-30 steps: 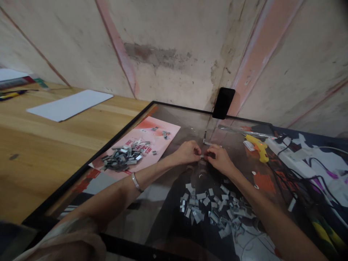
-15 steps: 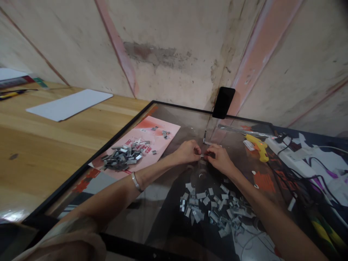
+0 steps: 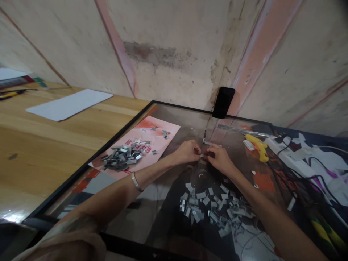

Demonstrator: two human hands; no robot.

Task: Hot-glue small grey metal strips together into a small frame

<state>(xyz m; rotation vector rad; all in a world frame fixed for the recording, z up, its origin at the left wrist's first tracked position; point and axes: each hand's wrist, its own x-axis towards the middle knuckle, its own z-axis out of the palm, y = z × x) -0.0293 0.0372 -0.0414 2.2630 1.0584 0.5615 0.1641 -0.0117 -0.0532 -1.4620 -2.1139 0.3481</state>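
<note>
My left hand (image 3: 189, 151) and my right hand (image 3: 219, 156) meet over the glass tabletop, fingertips pinched. Between them shows a tiny pale metal piece (image 3: 202, 156), held from both sides. Just beyond the fingers lies a thin L-shaped strip (image 3: 208, 143). Below my hands spreads a loose heap of small silvery metal pieces (image 3: 214, 206). To the left, another pile of small metal pieces (image 3: 123, 156) rests on a pink printed sheet (image 3: 168, 130). A metal bangle (image 3: 136, 182) circles my left wrist.
At right are a yellow glue gun (image 3: 259, 146), a white power strip (image 3: 288, 157) with tangled cables, and thin rods (image 3: 244, 131). A black phone (image 3: 223, 102) leans on the wall. White paper (image 3: 70, 104) lies on the wooden table (image 3: 35, 145); yellow-green-handled pliers (image 3: 326, 232) sit lower right.
</note>
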